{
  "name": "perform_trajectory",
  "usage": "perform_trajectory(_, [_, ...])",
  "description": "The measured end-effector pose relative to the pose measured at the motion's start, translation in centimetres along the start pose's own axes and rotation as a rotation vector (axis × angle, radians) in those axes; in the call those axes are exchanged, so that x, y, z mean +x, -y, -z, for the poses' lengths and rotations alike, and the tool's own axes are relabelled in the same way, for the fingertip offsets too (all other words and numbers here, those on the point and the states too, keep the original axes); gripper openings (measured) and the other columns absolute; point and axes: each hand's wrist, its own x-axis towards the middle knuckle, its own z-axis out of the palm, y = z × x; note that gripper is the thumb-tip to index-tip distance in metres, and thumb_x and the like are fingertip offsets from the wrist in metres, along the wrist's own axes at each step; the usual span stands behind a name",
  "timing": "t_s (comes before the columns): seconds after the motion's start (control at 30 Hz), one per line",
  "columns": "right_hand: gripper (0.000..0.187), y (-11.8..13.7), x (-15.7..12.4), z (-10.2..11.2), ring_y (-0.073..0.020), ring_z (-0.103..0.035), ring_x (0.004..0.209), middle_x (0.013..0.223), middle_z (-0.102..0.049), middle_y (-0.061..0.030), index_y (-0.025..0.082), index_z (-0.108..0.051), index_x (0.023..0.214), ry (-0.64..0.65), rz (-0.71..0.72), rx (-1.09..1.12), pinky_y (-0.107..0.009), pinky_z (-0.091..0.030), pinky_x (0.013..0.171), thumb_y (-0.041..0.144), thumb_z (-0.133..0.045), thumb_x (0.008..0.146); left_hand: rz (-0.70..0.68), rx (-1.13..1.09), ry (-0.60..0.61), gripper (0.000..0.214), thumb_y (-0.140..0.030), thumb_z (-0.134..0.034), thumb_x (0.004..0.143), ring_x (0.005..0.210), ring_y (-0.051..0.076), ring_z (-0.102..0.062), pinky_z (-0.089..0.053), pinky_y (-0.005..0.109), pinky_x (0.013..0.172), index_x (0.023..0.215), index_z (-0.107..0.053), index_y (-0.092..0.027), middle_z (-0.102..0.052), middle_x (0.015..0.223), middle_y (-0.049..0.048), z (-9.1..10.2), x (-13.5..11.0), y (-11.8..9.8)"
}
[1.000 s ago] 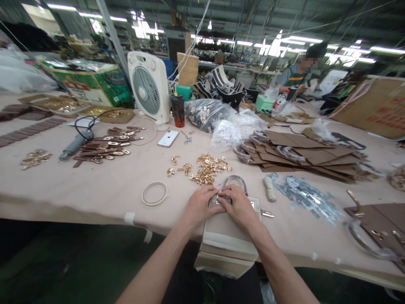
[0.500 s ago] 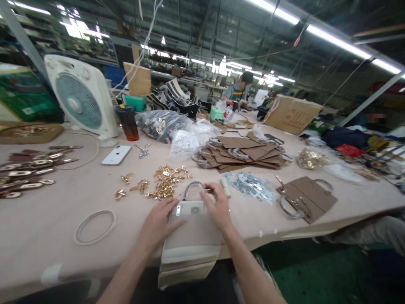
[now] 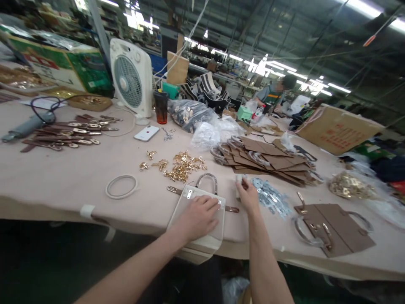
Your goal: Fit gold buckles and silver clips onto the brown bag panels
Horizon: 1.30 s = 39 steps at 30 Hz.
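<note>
A pale bag panel (image 3: 177, 219) with a clear-wrapped loop handle (image 3: 207, 177) hangs partly over the table's front edge. My left hand (image 3: 201, 215) lies on this panel, fingers stretched across its upper right part near a small metal fitting. Brown straps with metal ends stick out on both sides, the right strap (image 3: 232, 209) beside my left fingertips. Right of the panel, my right hand (image 3: 248, 194) has its fingers closed around a short whitish roll (image 3: 238, 190). A pile of flat silvery metal pieces (image 3: 272, 196) lies just right of that hand.
Gold fittings (image 3: 183, 164) are heaped behind the panel. A tape ring (image 3: 121, 186), phone (image 3: 147, 133), fan (image 3: 131, 80) and cup (image 3: 161, 107) stand or lie leftward. Stacked brown panels (image 3: 268, 156) lie behind; another brown bag piece (image 3: 338, 228) is at right. A person works further back.
My right hand has left the bag's handle and closed on the whitish roll. My left hand has moved from the panel's left edge onto its face. The view has swung left.
</note>
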Motion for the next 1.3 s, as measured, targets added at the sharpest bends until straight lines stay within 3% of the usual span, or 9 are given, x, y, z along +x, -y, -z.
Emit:
perform_trajectory(0.13, [0.044,2.4,-1.5,0.2,-0.0171,-0.066,0.079,0.096,-0.072,-0.003,0.021,-0.067,0.11,0.027,-0.181,0.771,-0.031,-0.054,0.07,0.049,-0.072,0.076,0.063,0.002,-0.035,0.042,-0.041,-0.066,0.097,0.123,0.028,-0.056,-0.045,0.047,0.104,0.134,-0.061,-0.022,-0.064,0.141,0.0068,-0.7,0.3,0.0])
perform_trajectory(0.23, [0.036,5.0,-3.0,-0.5,-0.0099,-0.056,0.062,0.082,-0.063,0.0026,0.021,-0.066,0.106,0.123,-0.233,1.076,-0.024,-0.049,0.059,0.047,-0.069,0.081,0.082,-0.001,-0.058,0.034,-0.039,-0.063,0.099,0.121,0.028,-0.057,-0.045,0.047,0.101,0.129,-0.064,-0.022,-0.067,0.136,0.006,-1.0,0.5,0.1])
perform_trajectory(0.43, [0.025,7.4,-4.2,-3.8,-0.0042,-0.043,0.047,0.067,-0.05,0.0071,0.019,-0.059,0.079,0.129,-0.199,1.1,-0.018,-0.036,0.046,0.038,-0.075,0.076,0.083,-0.014,-0.094,0.028,-0.037,-0.065,0.098,0.118,0.026,-0.059,-0.046,0.046,0.098,0.123,-0.067,-0.024,-0.069,0.131,0.0052,-1.5,0.9,0.3])
perform_trajectory(0.6, [0.038,7.4,-3.4,-5.4,-0.0024,-0.025,0.037,0.056,-0.038,0.0114,0.021,-0.049,0.071,0.046,-0.272,1.055,-0.017,-0.021,0.035,0.047,-0.074,0.082,0.093,-0.039,-0.092,0.029,-0.037,-0.067,0.097,0.118,0.026,-0.06,-0.046,0.045,0.098,0.123,-0.067,-0.024,-0.07,0.127,0.0055,-1.6,0.8,0.4])
perform_trajectory(0.77, [0.036,7.7,-2.9,-5.7,-0.0033,-0.027,0.035,0.051,-0.037,0.011,0.021,-0.049,0.066,0.183,-0.288,0.987,-0.017,-0.02,0.035,0.045,-0.071,0.081,0.093,-0.046,-0.1,0.028,-0.036,-0.067,0.097,0.117,0.025,-0.06,-0.046,0.045,0.099,0.123,-0.067,-0.024,-0.07,0.126,0.005,-1.7,0.9,0.6])
perform_trajectory(0.97, [0.03,8.3,-3.5,-5.5,-0.0058,-0.036,0.039,0.054,-0.041,0.0083,0.021,-0.047,0.067,0.307,-0.147,0.9,-0.019,-0.028,0.039,0.039,-0.064,0.083,0.094,-0.054,-0.121,0.019,-0.034,-0.067,0.097,0.116,0.026,-0.06,-0.046,0.044,0.096,0.11,-0.068,-0.022,-0.07,0.127,0.0048,-1.7,1.0,0.6])
perform_trajectory(1.17, [0.031,8.0,-3.9,-6.0,-0.0051,-0.027,0.036,0.051,-0.035,0.0106,0.023,-0.043,0.066,0.202,-0.123,0.919,-0.018,-0.02,0.036,0.04,-0.061,0.085,0.1,-0.052,-0.12,0.016,-0.032,-0.067,0.095,0.115,0.026,-0.061,-0.047,0.044,0.094,0.108,-0.069,-0.022,-0.071,0.124,0.0061,-1.7,1.0,0.5])
perform_trajectory(1.3, [0.034,7.7,-3.8,-6.1,-0.0048,-0.023,0.036,0.051,-0.033,0.0117,0.023,-0.041,0.067,0.225,-0.132,0.939,-0.017,-0.019,0.036,0.043,-0.062,0.085,0.103,-0.056,-0.122,0.019,-0.033,-0.07,0.094,0.116,0.025,-0.06,-0.048,0.043,0.095,0.109,-0.068,-0.022,-0.07,0.123,0.006,-1.7,1.0,0.5])
